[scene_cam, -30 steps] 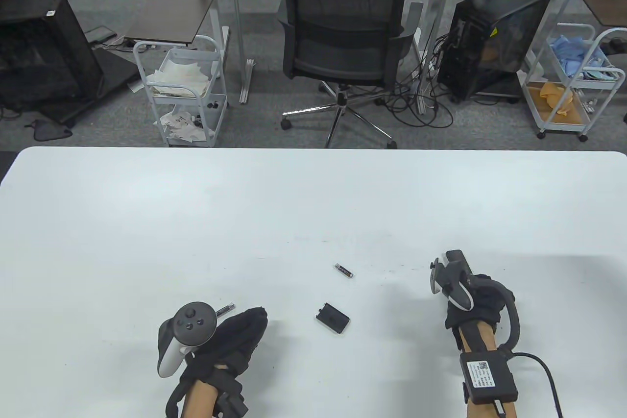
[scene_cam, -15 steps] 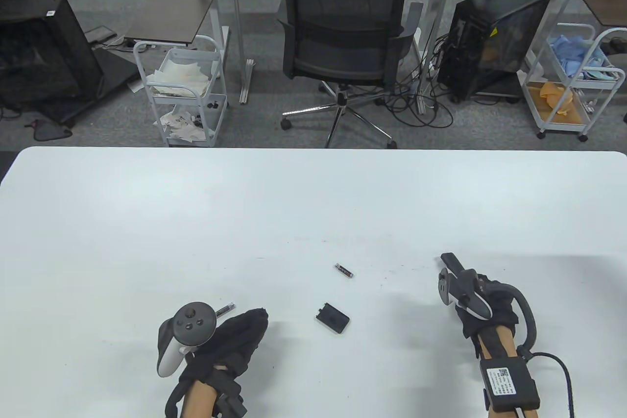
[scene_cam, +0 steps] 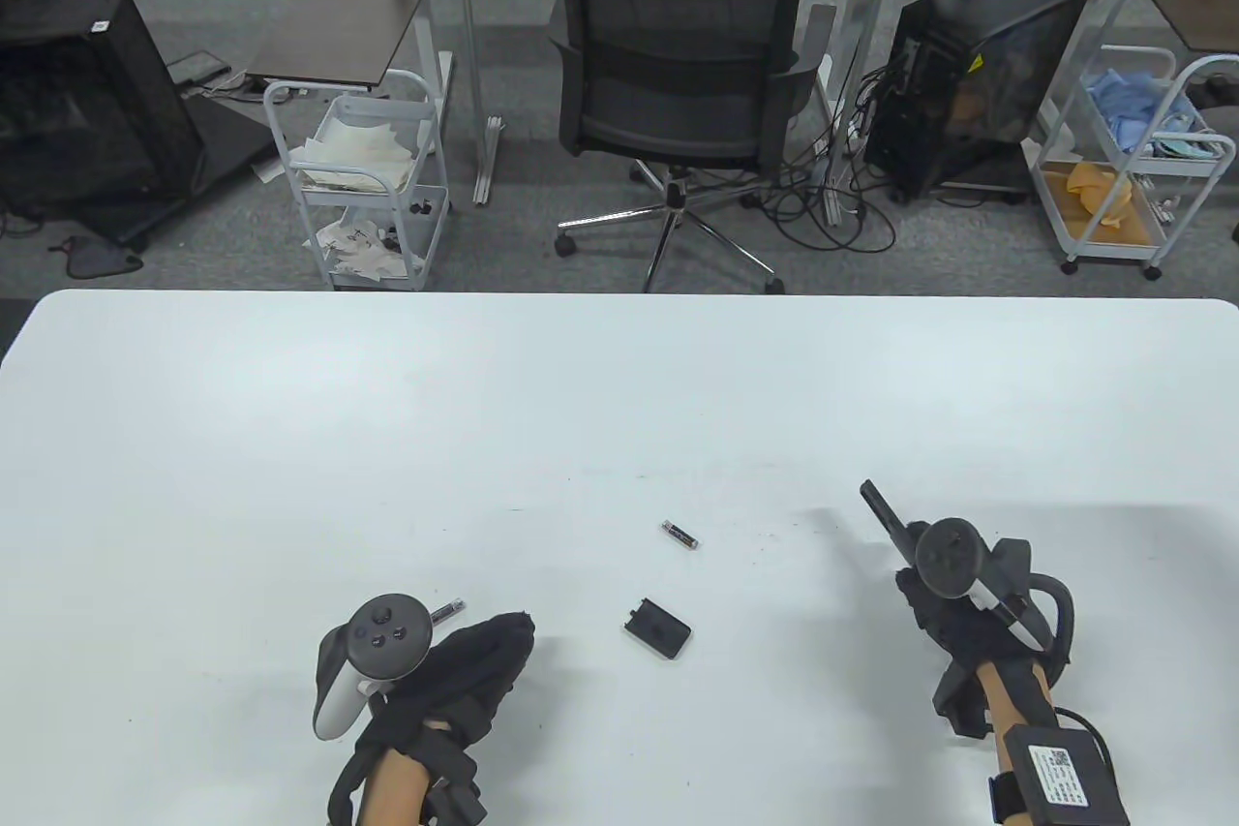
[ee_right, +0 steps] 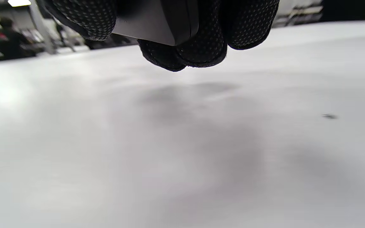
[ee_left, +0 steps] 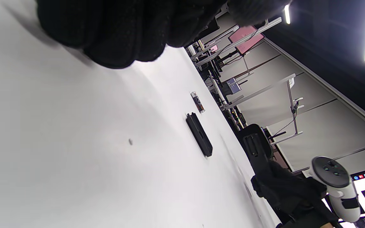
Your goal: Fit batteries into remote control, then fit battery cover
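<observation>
Moved: my right hand [scene_cam: 953,618] has rolled over, gripping the remote [scene_cam: 883,508].
Left hand [scene_cam: 474,671]: grip unclear.
Next: fetch battery [scene_cam: 679,535].

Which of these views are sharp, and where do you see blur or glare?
Table view: sharp, even light, soft shadows beside both hands. Left wrist view: tilted, cover and battery fairly sharp, ceiling lamp glares. Right wrist view: table blurred, remote close and dark.

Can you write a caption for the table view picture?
Right hand holds the remote; a battery and cover lie on the table.
</observation>
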A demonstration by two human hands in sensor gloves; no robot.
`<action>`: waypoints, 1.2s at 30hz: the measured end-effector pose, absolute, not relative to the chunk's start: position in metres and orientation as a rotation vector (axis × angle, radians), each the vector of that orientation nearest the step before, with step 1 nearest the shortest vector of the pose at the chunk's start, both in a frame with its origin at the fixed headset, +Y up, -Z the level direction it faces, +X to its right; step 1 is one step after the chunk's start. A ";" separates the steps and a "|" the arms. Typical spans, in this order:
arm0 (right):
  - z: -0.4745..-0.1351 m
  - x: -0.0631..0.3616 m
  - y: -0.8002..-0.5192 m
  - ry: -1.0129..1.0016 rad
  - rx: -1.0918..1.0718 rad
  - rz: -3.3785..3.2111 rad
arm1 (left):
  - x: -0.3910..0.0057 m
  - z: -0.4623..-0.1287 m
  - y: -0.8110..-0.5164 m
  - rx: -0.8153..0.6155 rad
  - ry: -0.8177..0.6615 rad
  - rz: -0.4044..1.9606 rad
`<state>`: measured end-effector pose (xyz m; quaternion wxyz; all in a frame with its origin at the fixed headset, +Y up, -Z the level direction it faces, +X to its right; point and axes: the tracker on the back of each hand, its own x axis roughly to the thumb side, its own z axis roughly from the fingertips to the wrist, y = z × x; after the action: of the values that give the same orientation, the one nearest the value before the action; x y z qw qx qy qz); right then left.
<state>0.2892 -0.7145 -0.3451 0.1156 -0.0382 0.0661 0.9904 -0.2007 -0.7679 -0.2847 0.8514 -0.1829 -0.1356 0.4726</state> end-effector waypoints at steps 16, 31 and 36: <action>-0.306 0.234 -0.685 0.416 0.465 2.083 | -0.216 -0.278 -0.752 -0.261 -0.270 1.029; -0.307 0.260 -0.725 0.427 0.367 1.894 | -0.189 -0.273 -0.710 -0.082 -0.265 0.740; -0.307 0.268 -0.726 0.422 0.343 1.937 | -0.142 -0.291 -0.686 -0.082 -0.275 0.550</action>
<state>0.2682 -0.7263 -0.3066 0.5354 0.1442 0.1772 0.8131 -0.1425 -0.6857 -0.2908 0.9523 -0.0402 -0.1351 0.2708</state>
